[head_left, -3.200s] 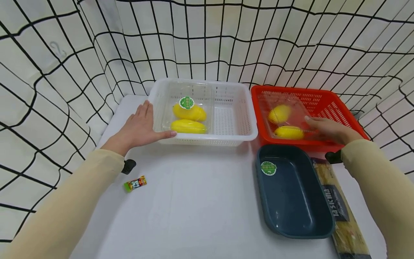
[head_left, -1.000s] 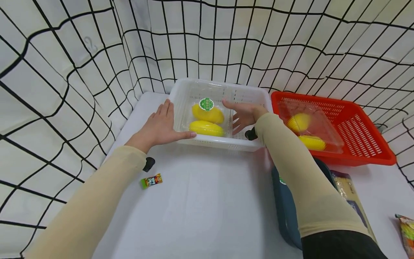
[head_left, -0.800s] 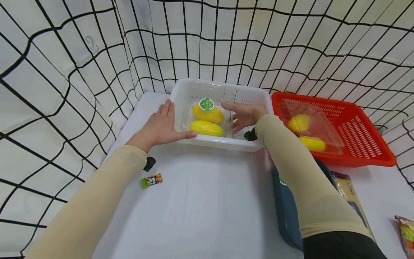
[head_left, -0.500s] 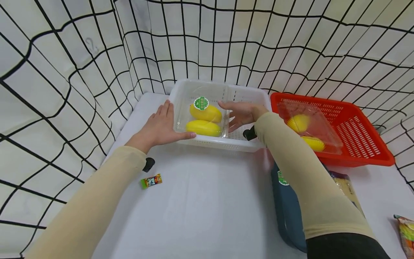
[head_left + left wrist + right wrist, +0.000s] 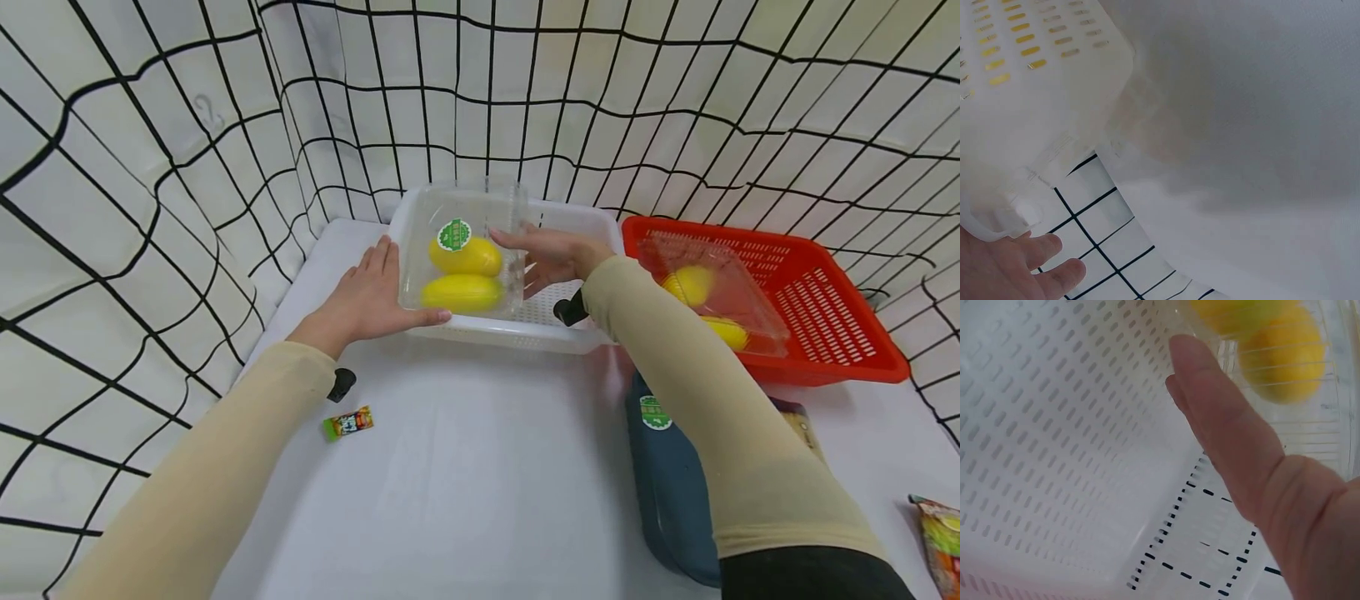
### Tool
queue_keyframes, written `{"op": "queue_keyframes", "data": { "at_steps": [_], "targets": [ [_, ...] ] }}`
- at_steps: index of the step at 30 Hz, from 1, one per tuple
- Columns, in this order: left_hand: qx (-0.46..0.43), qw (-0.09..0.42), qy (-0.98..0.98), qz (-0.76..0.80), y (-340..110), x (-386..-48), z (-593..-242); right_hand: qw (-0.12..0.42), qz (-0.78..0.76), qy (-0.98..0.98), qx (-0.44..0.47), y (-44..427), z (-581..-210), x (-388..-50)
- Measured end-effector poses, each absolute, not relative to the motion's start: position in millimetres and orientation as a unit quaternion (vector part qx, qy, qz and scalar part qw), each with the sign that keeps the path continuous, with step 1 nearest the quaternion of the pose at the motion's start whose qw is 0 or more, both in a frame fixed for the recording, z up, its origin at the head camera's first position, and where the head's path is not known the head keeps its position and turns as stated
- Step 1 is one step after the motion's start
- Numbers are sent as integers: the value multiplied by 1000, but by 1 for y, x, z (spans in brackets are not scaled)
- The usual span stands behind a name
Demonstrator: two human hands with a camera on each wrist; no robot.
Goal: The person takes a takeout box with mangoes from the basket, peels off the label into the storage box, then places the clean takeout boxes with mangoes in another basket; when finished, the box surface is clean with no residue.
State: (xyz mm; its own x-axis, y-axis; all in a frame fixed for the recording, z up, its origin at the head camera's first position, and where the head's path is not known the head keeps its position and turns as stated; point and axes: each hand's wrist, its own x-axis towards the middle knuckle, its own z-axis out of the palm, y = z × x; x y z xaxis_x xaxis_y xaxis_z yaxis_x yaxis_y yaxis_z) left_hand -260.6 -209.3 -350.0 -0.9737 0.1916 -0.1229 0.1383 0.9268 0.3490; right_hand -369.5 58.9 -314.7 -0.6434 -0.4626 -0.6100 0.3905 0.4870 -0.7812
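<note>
My left hand lies with straight fingers against the left end of the white plastic basket, its thumb on the front rim. Inside that basket, a clear plastic box with a green round sticker holds a yellow fruit and another. The box is tilted, its back edge standing above the basket rim. My right hand holds the box's right side, thumb over the top, other fingers at the side. In the right wrist view, fingers lie against the box, above the perforated basket floor.
A red basket with another clear box of yellow fruit stands at the right. A dark blue tub lies partly under the right sleeve. A small wrapped snack and a colourful packet lie on the white table; black netting surrounds everything.
The right hand has come from the red basket to the clear box in the white basket. Over the last half second the box has shifted left and tilted up; the left hand stays put.
</note>
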Motion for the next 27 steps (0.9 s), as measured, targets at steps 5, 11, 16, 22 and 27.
{"op": "queue_keyframes", "data": {
  "at_steps": [5, 11, 16, 22, 27],
  "targets": [
    [87, 78, 978, 172, -210, -262, -351, 413, -484, 771, -23, 53, -308, -366],
    [87, 78, 978, 173, -211, -262, -352, 389, -473, 788, -57, 45, -306, -358],
    [87, 76, 979, 169, -211, -262, -351, 371, -459, 805, -60, 40, -302, -350],
    [90, 72, 979, 167, -211, -260, -349, 362, -450, 814, -63, 36, -300, -338],
    [90, 75, 979, 169, -210, -259, -349, 315, -422, 847, -74, 30, -297, -323]
  ]
}}
